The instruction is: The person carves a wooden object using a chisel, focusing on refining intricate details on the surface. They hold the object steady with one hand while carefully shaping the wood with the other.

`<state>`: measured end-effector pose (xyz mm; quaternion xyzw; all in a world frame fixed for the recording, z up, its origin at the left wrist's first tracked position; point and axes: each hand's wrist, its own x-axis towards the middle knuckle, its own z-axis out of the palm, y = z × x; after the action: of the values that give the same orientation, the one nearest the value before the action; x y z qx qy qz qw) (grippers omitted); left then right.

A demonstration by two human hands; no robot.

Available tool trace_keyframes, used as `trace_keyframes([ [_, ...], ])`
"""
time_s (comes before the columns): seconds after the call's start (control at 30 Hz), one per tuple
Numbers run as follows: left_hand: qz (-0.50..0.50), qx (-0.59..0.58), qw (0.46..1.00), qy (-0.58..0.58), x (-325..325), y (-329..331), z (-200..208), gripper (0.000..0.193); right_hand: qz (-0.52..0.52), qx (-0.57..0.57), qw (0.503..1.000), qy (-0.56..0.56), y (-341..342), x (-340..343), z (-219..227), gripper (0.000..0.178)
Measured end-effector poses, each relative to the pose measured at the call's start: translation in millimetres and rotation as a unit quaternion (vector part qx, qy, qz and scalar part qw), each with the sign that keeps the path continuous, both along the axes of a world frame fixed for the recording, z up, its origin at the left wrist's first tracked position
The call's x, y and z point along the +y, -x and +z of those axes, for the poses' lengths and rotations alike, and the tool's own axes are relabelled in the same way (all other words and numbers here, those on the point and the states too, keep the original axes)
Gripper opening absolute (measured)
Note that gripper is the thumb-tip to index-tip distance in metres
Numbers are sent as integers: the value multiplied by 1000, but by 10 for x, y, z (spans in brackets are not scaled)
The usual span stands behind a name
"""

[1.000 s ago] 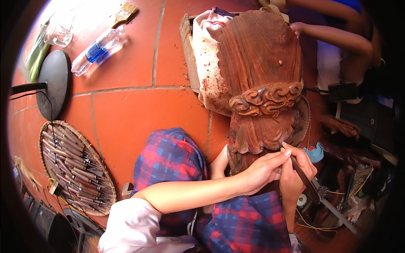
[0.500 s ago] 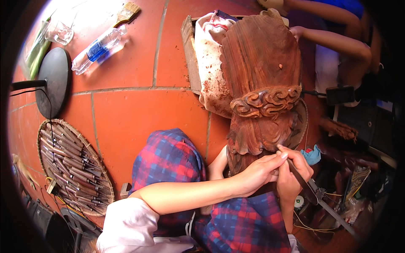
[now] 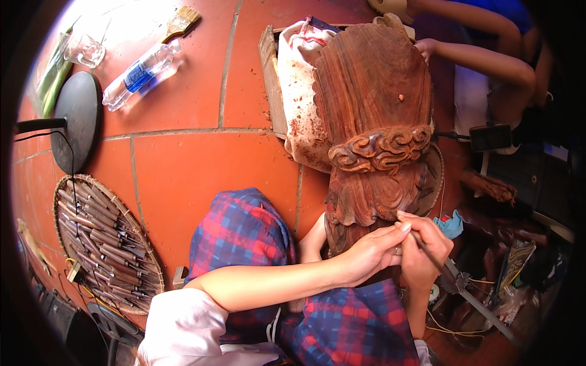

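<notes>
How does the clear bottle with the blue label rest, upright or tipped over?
Tipped over: the bottle lies on its side, its length along the red tiled floor.

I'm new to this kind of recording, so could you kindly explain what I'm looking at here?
Of course. There is no machine: these are a person's bare hands, seen from above by a wide fisheye camera on their head, so straight edges bend near the rim. The right hand holds a slim tool near the lower part of a carved wooden piece, and the left hand meets it there. The piece overlaps a speckled pale cloth. On the tiled floor, to the left, are a round basket full of tools, a plastic bottle and a brush. Another person's hand is at the carving's upper right edge.
</notes>
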<state>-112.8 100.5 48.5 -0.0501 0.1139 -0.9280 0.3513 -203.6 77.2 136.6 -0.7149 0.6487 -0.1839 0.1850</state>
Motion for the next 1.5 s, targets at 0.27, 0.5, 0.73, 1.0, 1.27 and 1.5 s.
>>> trace_keyframes([
  [0.27,-2,-2,1000,-8,7,-64,17,42,-6,0,1000,-5,-37,24,9,13],
  [0.5,-15,-29,999,31,109,-131,-71,39,-8,-41,999,6,-74,98,-37,14],
  [0.73,-43,-44,993,105,129,-122,10,33,-55,-84,992,79,34,248,23,17],
  [1.0,-24,-22,998,58,128,-28,-78,39,-88,-80,990,73,52,221,-40,22],
  [1.27,-44,-34,998,29,162,-136,-131,46,11,11,995,99,11,242,-100,17],
  [1.5,-19,54,997,51,222,-97,-263,37,-10,2,997,79,-40,256,-117,9],
])
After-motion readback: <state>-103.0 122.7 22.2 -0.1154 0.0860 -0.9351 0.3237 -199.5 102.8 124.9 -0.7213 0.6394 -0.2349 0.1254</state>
